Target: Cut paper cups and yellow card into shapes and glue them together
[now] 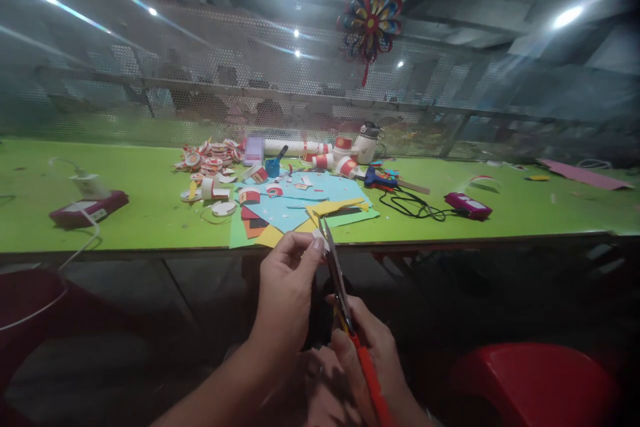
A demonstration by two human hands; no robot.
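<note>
Between thumb and fingers, my left hand [289, 283] pinches a small white piece of paper [319, 237] just off the table's front edge. My right hand [373, 340] is closed around the red handles of a pair of scissors [338, 273]. The blades point up and away, slightly parted, right beside the white piece; whether they touch it I cannot tell. Beyond the hands, yellow paper [335, 209] and blue sheets [285, 203] lie on the green table [160, 230], with cut paper-cup parts [249, 195] on top.
A heap of cup pieces [213, 155] lies at the back left. Several paper cups [345, 165] and a white bottle [367, 145] stand behind. A blue glue gun [380, 179] trails a black cord to a purple power strip [468, 205]. A red stool [535, 383] is at right.
</note>
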